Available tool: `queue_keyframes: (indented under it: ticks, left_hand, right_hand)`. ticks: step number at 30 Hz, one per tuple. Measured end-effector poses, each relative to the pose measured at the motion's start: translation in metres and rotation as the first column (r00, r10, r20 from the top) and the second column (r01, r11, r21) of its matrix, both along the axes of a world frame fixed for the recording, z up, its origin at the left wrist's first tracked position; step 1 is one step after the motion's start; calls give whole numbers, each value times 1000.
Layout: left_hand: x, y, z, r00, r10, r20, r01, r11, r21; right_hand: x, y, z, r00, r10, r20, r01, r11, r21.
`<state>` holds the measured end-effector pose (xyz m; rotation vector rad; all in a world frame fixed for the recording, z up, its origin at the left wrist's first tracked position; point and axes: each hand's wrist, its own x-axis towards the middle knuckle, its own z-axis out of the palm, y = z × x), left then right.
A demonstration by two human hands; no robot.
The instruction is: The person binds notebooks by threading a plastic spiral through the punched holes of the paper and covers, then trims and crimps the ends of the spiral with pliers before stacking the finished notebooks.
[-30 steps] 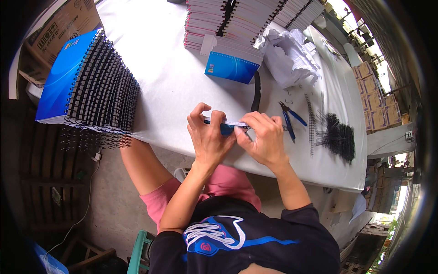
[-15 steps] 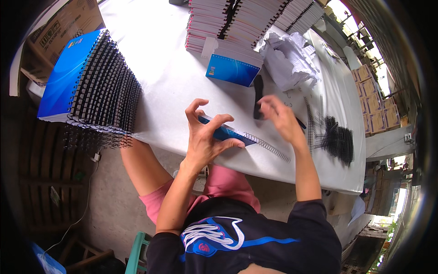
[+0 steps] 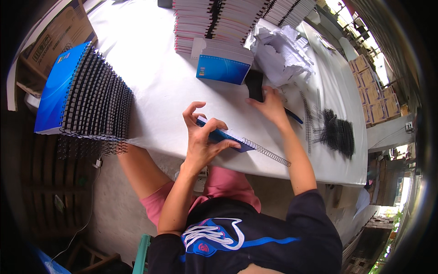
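Observation:
My left hand (image 3: 199, 141) grips a small blue-covered notebook (image 3: 220, 135) by its edges, between curled fingers and thumb. A thin spiral binding coil (image 3: 267, 152) runs partway along the notebook's edge, and its loose end sticks out to the right. At the right, my right hand (image 3: 270, 107) is low over the table with thumb and fingers apart, beside a black object (image 3: 254, 84) whose kind I cannot make out. From under that hand a dark curved handle (image 3: 294, 116) shows; the rest of it is hidden.
Spiral-bound blue notebooks (image 3: 91, 98) stand piled at the left, by a cardboard box (image 3: 59, 41). Tall stacks of pages (image 3: 196, 23) and a blue-covered pad (image 3: 223, 68) lie at the back. Crumpled white paper (image 3: 283, 57) sits behind my right hand; black coils (image 3: 337, 134) lie at the right.
My right hand has moved a little left and down to the table, beside the black object. My left hand still holds the notebook almost in place. The view has shifted slightly.

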<state>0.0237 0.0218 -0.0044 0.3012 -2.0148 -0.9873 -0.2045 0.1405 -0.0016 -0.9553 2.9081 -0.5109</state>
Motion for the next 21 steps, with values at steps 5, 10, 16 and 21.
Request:
queue_keyframes:
  ticks: [5,10,16,21]
  left_hand:
    - [1,1,2,999,-49,14,48,998,30]
    - [0,2,0,998,-56,-6,56,997,62]
    - [-2,4,0,994,-106,13,103,982,157]
    - [-2,3,-3,992,-130,-11,129,976,175]
  right_hand:
    - [-27,24,8,784,212,584,60,910,-411]
    - [69,38,55,659,508,554,251,546,-799]
    - [101,38,49,514,803,300,-206,456,-866]
    - [92,31,51,403,871,281,-14,313,-950]
